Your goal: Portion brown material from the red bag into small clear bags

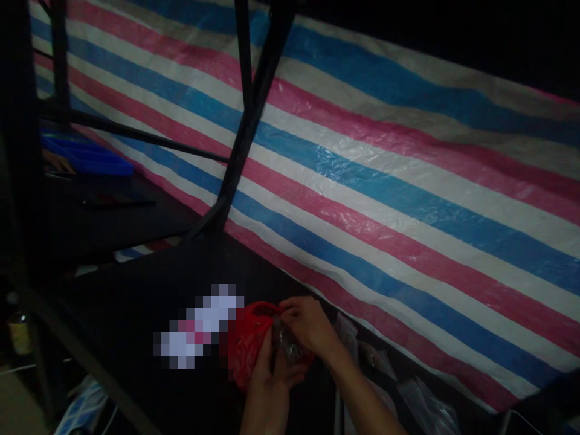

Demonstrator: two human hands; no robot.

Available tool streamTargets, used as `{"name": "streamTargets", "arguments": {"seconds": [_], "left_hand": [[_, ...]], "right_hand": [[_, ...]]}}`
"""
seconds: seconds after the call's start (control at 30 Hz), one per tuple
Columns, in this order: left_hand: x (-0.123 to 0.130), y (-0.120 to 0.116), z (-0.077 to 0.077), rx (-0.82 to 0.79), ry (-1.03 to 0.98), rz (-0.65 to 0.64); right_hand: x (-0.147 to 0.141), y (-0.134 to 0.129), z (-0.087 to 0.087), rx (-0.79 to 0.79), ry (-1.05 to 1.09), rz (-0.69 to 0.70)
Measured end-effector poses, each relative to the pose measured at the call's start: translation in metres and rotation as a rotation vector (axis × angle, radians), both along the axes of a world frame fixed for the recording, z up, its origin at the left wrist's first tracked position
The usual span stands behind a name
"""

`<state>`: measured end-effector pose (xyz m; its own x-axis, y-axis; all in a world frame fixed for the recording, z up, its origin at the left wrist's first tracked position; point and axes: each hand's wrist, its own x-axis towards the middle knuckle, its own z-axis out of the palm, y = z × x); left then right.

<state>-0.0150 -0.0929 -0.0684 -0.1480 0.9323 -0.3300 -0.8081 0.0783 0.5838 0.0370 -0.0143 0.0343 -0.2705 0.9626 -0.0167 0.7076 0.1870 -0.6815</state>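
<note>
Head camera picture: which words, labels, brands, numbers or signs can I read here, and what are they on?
None can be read.
Red bag: no legible print.
Pixelated patch: anything written there is hidden.
Yellow container, lower left: too dark and blurred.
Blue-and-white item, lower left: too blurred to tell.

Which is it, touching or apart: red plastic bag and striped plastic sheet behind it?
Apart. In the head view, a strip of black tabletop shows between the upper edge of the red plastic bag and the striped plastic sheet.
</note>
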Motion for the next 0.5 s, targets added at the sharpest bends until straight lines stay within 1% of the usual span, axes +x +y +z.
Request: {"name": "streamTargets", "arguments": {"seconds": [0.1, 0.23, 0.5], "left_hand": [[-0.001, -0.002, -0.001, -0.011, 0.019, 0.009], [-0.001, -0.004, 0.002, -0.013, 0.014, 0.008], [-0.009, -0.013, 0.022, -0.068, -0.022, -0.035]], "right_hand": [[0.001, -0.001, -0.001, -0.006, 0.017, -0.004], [0.004, -0.003, -0.002, -0.021, 0.033, -0.011], [0.002, -0.009, -0.009, 0.009, 0.067, -0.071]]}}
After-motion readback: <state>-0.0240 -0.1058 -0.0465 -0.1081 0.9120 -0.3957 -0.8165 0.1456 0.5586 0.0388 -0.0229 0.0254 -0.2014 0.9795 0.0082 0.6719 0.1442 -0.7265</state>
